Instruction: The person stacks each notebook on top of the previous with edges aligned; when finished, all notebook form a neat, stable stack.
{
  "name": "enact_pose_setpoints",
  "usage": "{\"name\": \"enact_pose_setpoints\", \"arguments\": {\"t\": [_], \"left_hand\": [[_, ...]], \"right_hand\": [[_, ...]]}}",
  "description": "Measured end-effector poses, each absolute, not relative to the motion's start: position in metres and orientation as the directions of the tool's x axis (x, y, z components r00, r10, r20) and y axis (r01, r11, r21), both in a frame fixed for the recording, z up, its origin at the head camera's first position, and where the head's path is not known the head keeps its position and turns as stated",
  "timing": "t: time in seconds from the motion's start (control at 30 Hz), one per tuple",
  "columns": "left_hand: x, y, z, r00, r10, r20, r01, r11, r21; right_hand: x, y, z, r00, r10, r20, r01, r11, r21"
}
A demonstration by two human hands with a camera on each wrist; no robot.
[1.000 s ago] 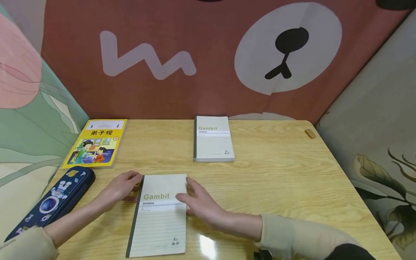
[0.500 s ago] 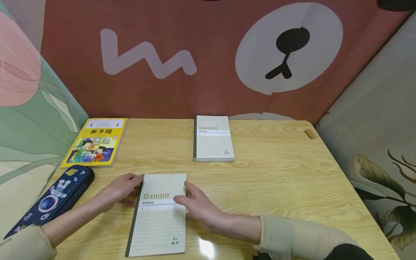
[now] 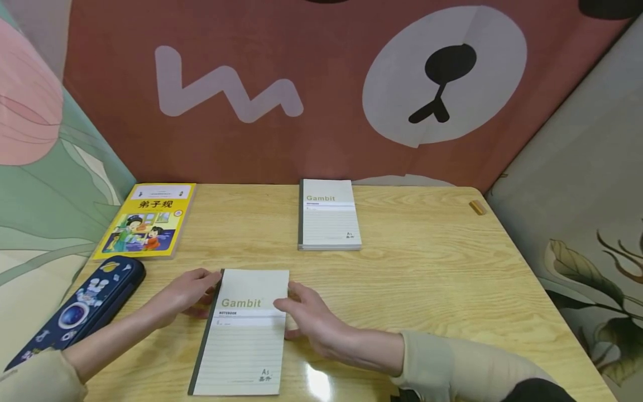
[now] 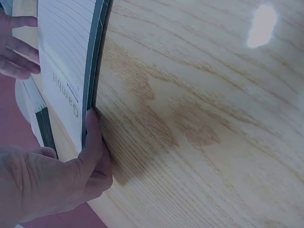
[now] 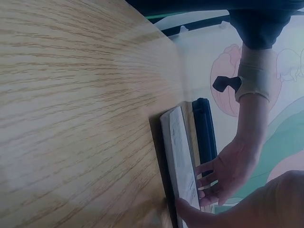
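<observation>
A pale Gambit notebook with a dark spine is at the near middle of the table, cover up, between both hands. My left hand grips its spine near the top-left corner; in the left wrist view the thumb lies along the spine and the other fingers curl beside it. From the other side my right hand holds the right edge, thumb over the cover and fingers at the side. The right wrist view shows the notebook side-on, a dark shadow running along its edge, and the left hand beyond.
Left of the hands lies a navy pencil case with space pictures. Behind it is a yellow picture-cover book. A stack of matching Gambit notebooks stands at the back middle. A small brown block sits at the far right corner.
The notebook's near end has swung slightly left, so it now slants a little. Both hands stay at its edges, almost where they were.
</observation>
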State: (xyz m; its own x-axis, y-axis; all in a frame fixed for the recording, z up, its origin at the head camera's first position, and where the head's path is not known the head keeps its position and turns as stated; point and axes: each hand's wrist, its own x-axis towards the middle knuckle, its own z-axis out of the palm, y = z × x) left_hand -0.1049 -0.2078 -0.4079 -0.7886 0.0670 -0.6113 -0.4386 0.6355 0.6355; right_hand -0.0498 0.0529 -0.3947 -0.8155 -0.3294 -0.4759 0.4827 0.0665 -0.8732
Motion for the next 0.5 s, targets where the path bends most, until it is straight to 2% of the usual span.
{"name": "enact_pose_setpoints", "arguments": {"t": [0.17, 0.5], "left_hand": [[-0.1058, -0.2078, -0.4072, -0.794, 0.076, -0.604, -0.422, 0.646, 0.636], [-0.1079, -0.2087, -0.4072, -0.795, 0.113, -0.596, -0.391, 0.655, 0.646]], "right_hand": [[-0.0525, 0.0533, -0.3967, -0.812, -0.357, -0.462, 0.479, 0.045, -0.876], [-0.0537, 0.0538, -0.3986, -0.844, -0.327, -0.425, 0.423, 0.080, -0.903]]}}
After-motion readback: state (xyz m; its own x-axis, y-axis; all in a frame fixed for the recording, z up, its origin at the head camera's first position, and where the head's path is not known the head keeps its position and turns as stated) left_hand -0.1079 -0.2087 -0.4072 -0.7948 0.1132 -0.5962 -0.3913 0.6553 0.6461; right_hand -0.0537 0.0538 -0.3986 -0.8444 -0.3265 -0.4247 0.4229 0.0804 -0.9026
